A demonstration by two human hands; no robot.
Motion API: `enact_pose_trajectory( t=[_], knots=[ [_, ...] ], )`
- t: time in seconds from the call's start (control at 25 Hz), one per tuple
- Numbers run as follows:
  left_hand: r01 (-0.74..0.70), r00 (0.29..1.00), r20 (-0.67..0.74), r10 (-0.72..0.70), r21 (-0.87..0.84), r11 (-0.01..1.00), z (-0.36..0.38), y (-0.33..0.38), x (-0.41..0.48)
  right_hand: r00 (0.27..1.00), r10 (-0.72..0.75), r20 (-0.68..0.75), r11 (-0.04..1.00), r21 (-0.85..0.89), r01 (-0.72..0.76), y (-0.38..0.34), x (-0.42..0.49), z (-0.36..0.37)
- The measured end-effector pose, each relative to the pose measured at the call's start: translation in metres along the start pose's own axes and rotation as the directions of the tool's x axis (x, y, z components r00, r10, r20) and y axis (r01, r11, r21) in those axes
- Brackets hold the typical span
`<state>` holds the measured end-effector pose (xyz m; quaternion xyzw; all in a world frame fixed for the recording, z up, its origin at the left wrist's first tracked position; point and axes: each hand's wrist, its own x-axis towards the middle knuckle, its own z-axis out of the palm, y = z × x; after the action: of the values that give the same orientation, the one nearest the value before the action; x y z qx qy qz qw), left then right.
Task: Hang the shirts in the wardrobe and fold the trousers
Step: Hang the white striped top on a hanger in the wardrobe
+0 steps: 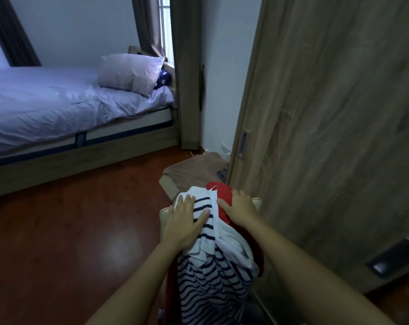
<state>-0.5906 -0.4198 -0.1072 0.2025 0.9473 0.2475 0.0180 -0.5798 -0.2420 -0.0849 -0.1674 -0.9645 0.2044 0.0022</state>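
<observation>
Striped shirt (pixel 205 277) under left hand (pixel 187 219), red garment (pixel 218 189) under right hand (pixel 240 207)

The bare left forearm (pixel 133 282) is extended from 7 o'clock toward 1 o'clock, and the bare left hand (pixel 185 221) is laid palm down with its fingers straight and spread. The bare right forearm (pixel 304 259) is brought in from 5 o'clock toward 10 o'clock. The bare right hand (pixel 239 207) is set palm down just beside the left, at its 2 o'clock, thumb stretched toward 9 o'clock and fingers bent downward at the far side.
</observation>
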Motion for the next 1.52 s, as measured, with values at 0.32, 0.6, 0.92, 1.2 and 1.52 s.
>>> enact_pose_trajectory(
  t=[0.32,0.6,0.92,1.2,1.52],
  knots=[
    [0.232,0.96,-0.161,-0.228,0.005,0.973,-0.002,0.046,0.021,0.995,-0.06,-0.083,0.995,0.072,0.066,0.007,-0.004,-0.004],
    [-0.043,0.811,-0.514,-0.279,-0.528,0.848,-0.039,0.042,-0.014,0.97,-0.012,-0.242,0.997,-0.073,-0.006,-0.001,-0.008,0.002],
    [-0.108,0.76,-0.533,-0.372,-0.668,0.737,-0.048,0.043,-0.034,0.905,-0.36,-0.226,0.933,-0.104,0.345,0.003,-0.066,0.016],
    [-0.212,0.641,-0.58,-0.503,-0.763,0.61,-0.08,0.054,-0.076,0.999,-0.031,0.042,0.995,0.092,0.027,0.018,-0.1,0.023],
    [-0.243,0.783,-0.587,-0.206,-0.594,0.767,-0.093,0.069,-0.149,0.9,0.245,-0.362,0.86,0.509,-0.029,0.034,-0.178,-0.062]
  ],
)
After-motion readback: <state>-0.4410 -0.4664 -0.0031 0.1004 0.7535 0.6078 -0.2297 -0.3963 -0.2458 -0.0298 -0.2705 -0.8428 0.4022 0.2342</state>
